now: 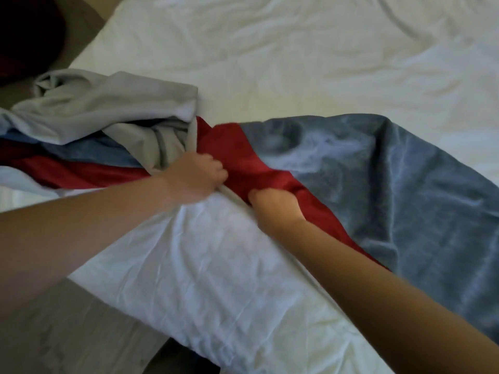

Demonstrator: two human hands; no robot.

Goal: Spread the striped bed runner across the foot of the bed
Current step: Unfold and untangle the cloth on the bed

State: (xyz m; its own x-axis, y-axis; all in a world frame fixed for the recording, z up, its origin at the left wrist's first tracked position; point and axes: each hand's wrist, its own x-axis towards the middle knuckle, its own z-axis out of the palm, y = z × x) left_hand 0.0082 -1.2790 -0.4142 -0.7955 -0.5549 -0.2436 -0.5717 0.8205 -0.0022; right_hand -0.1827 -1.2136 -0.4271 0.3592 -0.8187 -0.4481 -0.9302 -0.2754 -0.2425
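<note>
1. While the striped bed runner (364, 171), a long plush cloth in blue-grey, red and pale grey bands, lies only partly opened, it is found across the near end of the white-sheeted bed (297, 63), slanting from the left edge toward the lower right.
2. The right-hand stretch is seen lying fairly flat, blue-grey uppermost. The left-hand stretch is heaped and twisted, with the pale grey band (108, 103) folded over itself at the bed's edge.
3. The left hand (195, 176) is closed on the cloth where pale grey meets red, its fingers curled tight around a gathered fold.
4. The right hand (275, 205) is set just beside it, fingers curled down into the red band (235, 152) and gripping it. The fingertips are hidden in the fabric.
5. Step judged in hand: the runner's middle is taken up so that the bunched part can be drawn out. About half of the spreading is judged done.
6. Next move, as judged: the heap at left is to be untwisted and pulled out toward the left edge, the bands laid parallel to the foot, and the slant corrected. The twisted grey fold is to be watched for snagging.
7. A grey wood-grain floor (67, 333) is noted below the bed's corner.
</note>
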